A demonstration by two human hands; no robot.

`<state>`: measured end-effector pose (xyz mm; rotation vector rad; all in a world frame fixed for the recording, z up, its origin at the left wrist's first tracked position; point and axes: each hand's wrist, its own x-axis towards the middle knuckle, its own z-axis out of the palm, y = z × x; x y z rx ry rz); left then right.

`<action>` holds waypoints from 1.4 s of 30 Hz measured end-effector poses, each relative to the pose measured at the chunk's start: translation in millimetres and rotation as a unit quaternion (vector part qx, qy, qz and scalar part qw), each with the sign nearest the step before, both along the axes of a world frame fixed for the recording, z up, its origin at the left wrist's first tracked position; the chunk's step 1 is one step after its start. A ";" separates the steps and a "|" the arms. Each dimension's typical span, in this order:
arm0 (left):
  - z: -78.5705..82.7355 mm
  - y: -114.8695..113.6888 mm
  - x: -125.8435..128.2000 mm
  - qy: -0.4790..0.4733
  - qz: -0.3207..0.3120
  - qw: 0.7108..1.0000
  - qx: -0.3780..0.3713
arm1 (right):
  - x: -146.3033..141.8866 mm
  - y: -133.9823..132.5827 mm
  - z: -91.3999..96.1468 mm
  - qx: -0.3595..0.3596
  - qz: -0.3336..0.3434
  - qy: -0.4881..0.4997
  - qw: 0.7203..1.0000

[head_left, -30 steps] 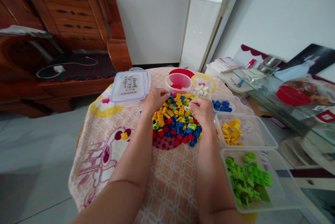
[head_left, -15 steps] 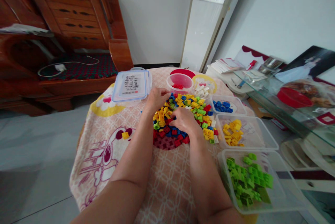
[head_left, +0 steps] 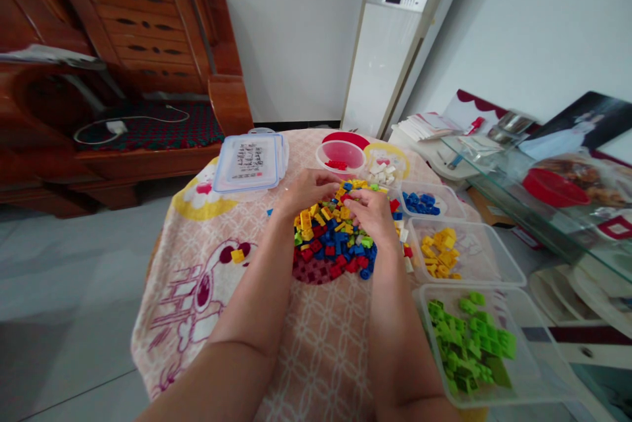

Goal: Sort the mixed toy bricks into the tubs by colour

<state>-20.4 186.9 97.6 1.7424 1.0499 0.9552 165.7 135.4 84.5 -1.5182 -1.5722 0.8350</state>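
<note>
- The left hand (head_left: pixel 310 191) reaches over the far left part of the pile of toy building bricks (head_left: pixel 340 237). Its fingers are curved down; I cannot tell if they grip a brick.
- The right hand (head_left: pixel 374 214) is just beside it, over the right part of the pile, with the fingers bent inward. A red brick (head_left: pixel 345 198) shows at its fingertips, but whether it is held I cannot tell.
- The pile, mixed in red, blue, yellow and green, lies under both hands and spreads toward the person, between the two forearms.
- Beyond the hands stands a pink tub (head_left: pixel 342 145) with a few red bricks (head_left: pixel 336 164) inside.
- Beyond the right hand, a bit to its right, white bricks (head_left: pixel 382 174) lie in a small group.
- To the right of the right hand, three clear plastic boxes follow in a row toward the person: first blue bricks (head_left: pixel 419 203), then yellow bricks (head_left: pixel 439 252), then green bricks (head_left: pixel 469 343), these beside the right forearm.
- Left of the left hand and farther away lies a clear lid with a blue edge (head_left: pixel 247 162).
- Nearer to the person, left of the left forearm, one yellow brick (head_left: pixel 237 256) lies alone on the cloth-covered tabletop (head_left: pixel 318 343).
</note>
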 end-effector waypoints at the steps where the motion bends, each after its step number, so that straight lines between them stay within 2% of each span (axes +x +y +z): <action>1: 0.2 -1.1 3.4 -0.005 -0.022 1.000 -0.011 | 0.0 -0.5 1.2 -0.003 -0.008 0.017 1.000; 5: -3.6 -2.2 15.4 -0.019 -0.080 0.995 -0.048 | -4.1 -1.2 3.4 0.010 -0.024 0.043 0.999; 8: -7.9 -1.4 19.9 -0.030 -0.080 0.994 -0.068 | -5.9 1.0 0.6 0.014 -0.026 0.063 0.998; 11: -13.1 2.3 21.8 -0.049 -0.030 0.996 -0.068 | -3.4 3.3 -1.8 0.018 -0.055 0.096 0.994; 16: -24.2 16.2 27.2 -0.139 0.145 0.979 -0.008 | 5.8 4.0 -2.9 0.014 -0.106 0.117 0.987; 18: -28.0 21.1 30.7 -0.171 0.163 0.972 0.019 | 8.2 3.9 -3.7 0.015 -0.116 0.117 0.986; 22: -32.0 24.7 33.9 -0.180 0.148 0.972 0.036 | 9.8 4.9 -6.0 0.019 -0.124 0.104 0.987; 25: -25.5 19.7 28.9 -0.165 0.168 0.971 0.039 | 10.6 5.4 -4.3 0.026 -0.124 0.097 0.987; 28: -5.9 4.8 24.7 -0.151 0.179 0.970 0.066 | 10.5 1.1 6.2 0.056 -0.132 0.081 0.986; 30: 12.4 -10.0 27.3 -0.138 0.176 0.970 0.091 | 8.8 -6.9 20.0 0.107 -0.149 0.061 0.981; 33: 39.1 -33.3 35.5 -0.104 0.139 0.976 0.134 | 3.7 -26.7 48.3 0.178 -0.156 0.038 0.971; 36: 54.2 -50.0 32.7 -0.064 0.128 0.976 0.166 | -1.4 -48.0 74.2 0.231 -0.152 0.059 0.959; 39: 50.2 -59.0 7.3 -0.002 0.175 0.969 0.176 | -1.5 -59.4 82.4 0.239 -0.162 0.085 0.954; 42: 28.0 -70.1 -34.3 0.117 0.219 0.958 0.140 | 3.2 -62.9 66.4 0.200 -0.175 0.130 0.955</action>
